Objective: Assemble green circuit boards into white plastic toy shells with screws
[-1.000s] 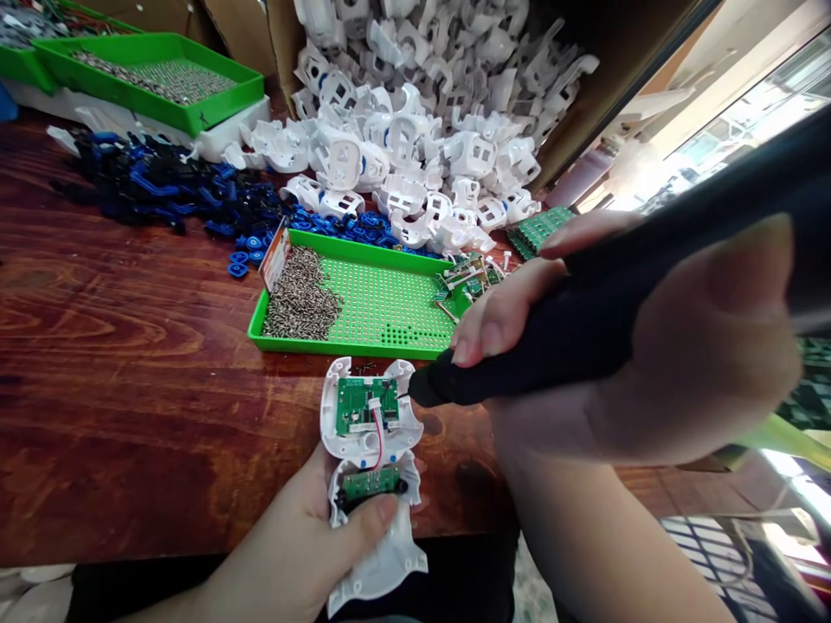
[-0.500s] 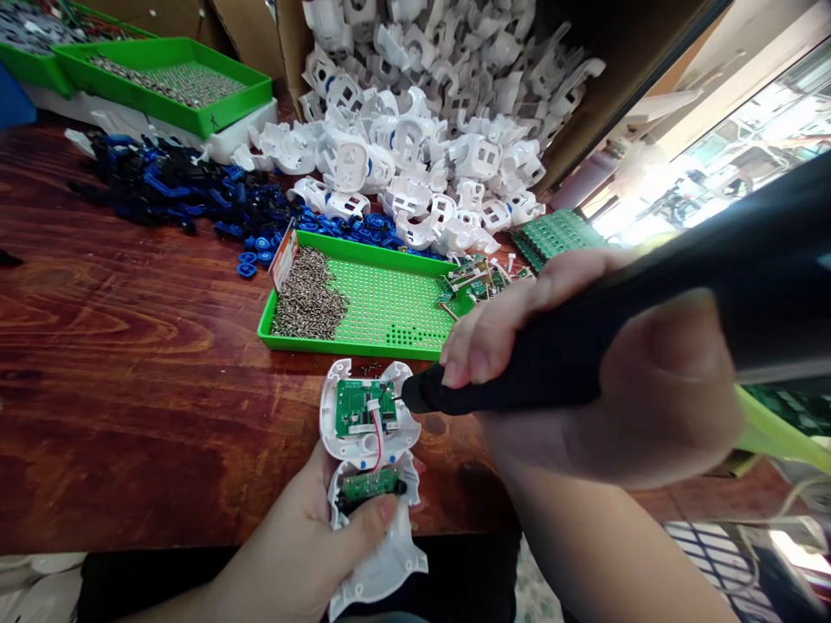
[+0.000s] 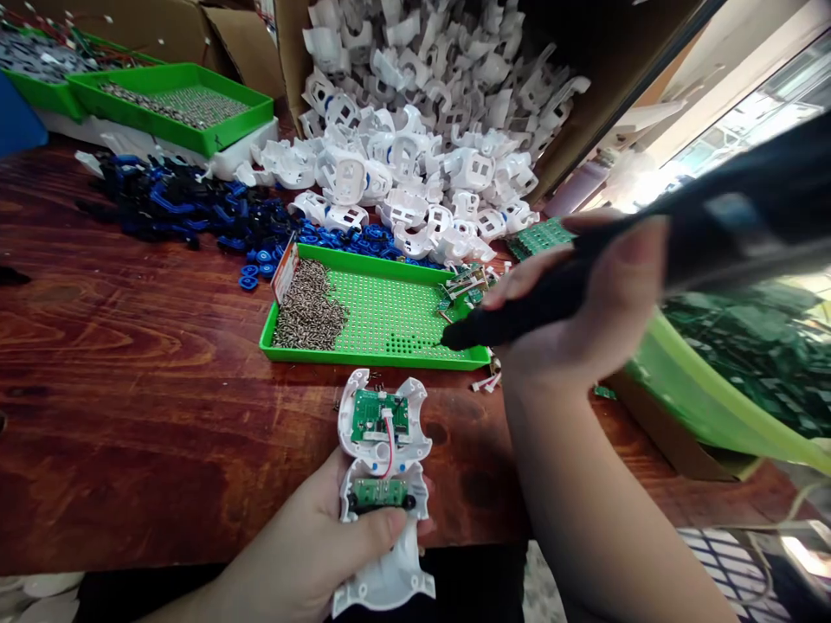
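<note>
My left hand [image 3: 354, 528] grips a white plastic housing [image 3: 386, 575] made of two shell parts, with the thumb across its lower part. Inside the upper shell sits a green circuit board [image 3: 370, 415]; red and white wires run from it to a smaller board [image 3: 380, 493] in the lower shell. My right hand [image 3: 584, 303] is wrapped round a black electric screwdriver [image 3: 538, 316]. Its tip is over the right front part of a green perforated tray [image 3: 389, 356], where screws stand in the holes. Whether the tip touches a screw, I cannot tell.
Loose screws [image 3: 308, 307] heap at the tray's left end. Behind lie blue parts [image 3: 195, 203] and a big pile of white shells [image 3: 415, 156] spilling from a cardboard box. Small circuit boards [image 3: 471, 281] crowd the tray's right end. A yellow-green bin [image 3: 688, 372] stands at right.
The screwdriver in my right hand has moved from the upper circuit board up and away to the tray. My left hand still holds the housing, now slightly farther right in view.
</note>
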`<state>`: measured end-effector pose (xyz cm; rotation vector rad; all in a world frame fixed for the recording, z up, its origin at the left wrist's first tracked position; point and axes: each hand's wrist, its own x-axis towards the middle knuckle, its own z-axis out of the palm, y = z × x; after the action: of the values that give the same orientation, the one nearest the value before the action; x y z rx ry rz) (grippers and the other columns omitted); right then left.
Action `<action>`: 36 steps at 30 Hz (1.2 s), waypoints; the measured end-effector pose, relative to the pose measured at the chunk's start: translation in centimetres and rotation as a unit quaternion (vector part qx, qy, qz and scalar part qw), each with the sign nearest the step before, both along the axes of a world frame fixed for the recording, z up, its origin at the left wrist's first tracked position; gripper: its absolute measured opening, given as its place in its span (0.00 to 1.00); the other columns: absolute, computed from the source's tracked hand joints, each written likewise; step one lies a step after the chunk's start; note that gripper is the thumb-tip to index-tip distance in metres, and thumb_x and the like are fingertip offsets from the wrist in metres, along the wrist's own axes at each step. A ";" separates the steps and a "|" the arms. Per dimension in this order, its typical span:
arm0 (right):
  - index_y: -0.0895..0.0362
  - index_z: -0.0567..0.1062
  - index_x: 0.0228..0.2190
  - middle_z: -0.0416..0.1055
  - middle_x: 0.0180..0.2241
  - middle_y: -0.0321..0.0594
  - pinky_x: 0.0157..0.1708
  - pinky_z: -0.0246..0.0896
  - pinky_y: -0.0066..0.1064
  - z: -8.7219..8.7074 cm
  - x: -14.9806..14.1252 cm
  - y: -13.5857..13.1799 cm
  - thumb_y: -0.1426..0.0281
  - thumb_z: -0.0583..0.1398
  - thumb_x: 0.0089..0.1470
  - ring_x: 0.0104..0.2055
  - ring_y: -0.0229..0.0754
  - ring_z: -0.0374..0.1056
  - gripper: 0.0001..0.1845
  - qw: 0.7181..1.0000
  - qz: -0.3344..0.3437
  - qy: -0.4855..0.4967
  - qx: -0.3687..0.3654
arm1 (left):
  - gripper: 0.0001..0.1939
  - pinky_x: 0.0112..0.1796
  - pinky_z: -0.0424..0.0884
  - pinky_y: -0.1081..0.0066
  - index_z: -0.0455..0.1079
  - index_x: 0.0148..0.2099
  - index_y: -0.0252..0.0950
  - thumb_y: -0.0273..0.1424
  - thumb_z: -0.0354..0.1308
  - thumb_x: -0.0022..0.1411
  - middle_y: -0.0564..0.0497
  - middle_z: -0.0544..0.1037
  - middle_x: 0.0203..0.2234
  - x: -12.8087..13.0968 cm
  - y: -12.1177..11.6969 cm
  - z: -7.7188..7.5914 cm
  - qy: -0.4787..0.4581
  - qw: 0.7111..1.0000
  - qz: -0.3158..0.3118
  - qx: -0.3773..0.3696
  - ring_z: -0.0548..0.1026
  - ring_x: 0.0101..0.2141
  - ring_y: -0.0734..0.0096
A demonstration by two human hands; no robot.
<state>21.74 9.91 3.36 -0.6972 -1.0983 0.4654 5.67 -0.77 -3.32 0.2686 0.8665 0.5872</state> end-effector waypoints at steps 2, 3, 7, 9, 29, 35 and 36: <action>0.49 0.71 0.27 0.61 0.14 0.28 0.12 0.51 0.30 -1.1 0.4 1.6 0.61 0.57 0.54 0.13 0.35 0.59 0.08 1.000 -0.018 -0.025 -0.005 | 0.24 0.35 0.71 0.71 0.73 0.43 0.37 0.31 0.73 0.41 0.49 0.82 0.31 -0.1 0.1 0.1 -0.004 1.000 -0.005 -0.004 0.79 0.33 0.63; 0.49 0.70 0.26 0.61 0.15 0.28 0.12 0.50 0.31 -1.6 0.5 2.2 0.60 0.57 0.54 0.13 0.36 0.58 0.08 0.999 -0.021 -0.030 -0.011 | 0.24 0.34 0.70 0.71 0.74 0.43 0.37 0.31 0.73 0.41 0.49 0.82 0.31 -0.1 0.1 0.1 -0.003 1.000 -0.009 -0.001 0.79 0.33 0.64; 0.49 0.66 0.27 0.59 0.14 0.27 0.14 0.52 0.31 -2.8 0.3 3.5 0.58 0.57 0.55 0.13 0.36 0.58 0.10 0.998 0.000 -0.059 -0.022 | 0.25 0.35 0.70 0.71 0.75 0.42 0.39 0.33 0.74 0.39 0.51 0.81 0.30 -0.1 0.1 0.2 0.006 1.000 -0.016 0.006 0.78 0.34 0.64; 0.50 0.66 0.28 0.60 0.14 0.27 0.15 0.54 0.30 -3.0 0.0 3.6 0.60 0.56 0.56 0.14 0.36 0.59 0.09 0.997 0.010 -0.074 -0.021 | 0.25 0.37 0.71 0.71 0.75 0.41 0.40 0.33 0.75 0.37 0.52 0.80 0.30 0.0 0.2 0.4 0.015 1.000 -0.009 0.006 0.78 0.36 0.62; 0.51 0.66 0.25 0.60 0.14 0.27 0.14 0.55 0.29 -2.7 -0.5 3.1 0.65 0.56 0.54 0.13 0.35 0.59 0.07 0.998 -0.012 -0.067 -0.017 | 0.21 0.37 0.72 0.71 0.73 0.46 0.38 0.27 0.70 0.47 0.48 0.82 0.38 -0.1 -0.1 0.0 -0.003 1.000 0.026 0.013 0.78 0.38 0.63; 0.50 0.72 0.22 0.60 0.13 0.28 0.13 0.61 0.27 1.7 0.2 -1.5 0.64 0.57 0.52 0.13 0.34 0.60 0.09 0.999 0.008 -0.020 0.027 | 0.21 0.36 0.72 0.70 0.71 0.46 0.38 0.24 0.68 0.49 0.49 0.82 0.35 0.1 -0.2 0.2 -0.013 0.998 0.063 0.008 0.79 0.36 0.63; 0.49 0.73 0.23 0.62 0.13 0.29 0.16 0.65 0.31 2.5 0.2 -2.7 0.63 0.57 0.52 0.15 0.37 0.63 0.08 0.997 0.046 -0.036 -0.050 | 0.21 0.35 0.72 0.70 0.71 0.46 0.38 0.24 0.68 0.49 0.49 0.82 0.35 0.2 -0.3 0.3 -0.007 0.998 0.065 0.006 0.79 0.35 0.64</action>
<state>21.94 7.19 5.83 -0.7573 -1.1857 0.5810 5.84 -1.03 -3.04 0.2193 0.8726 0.7145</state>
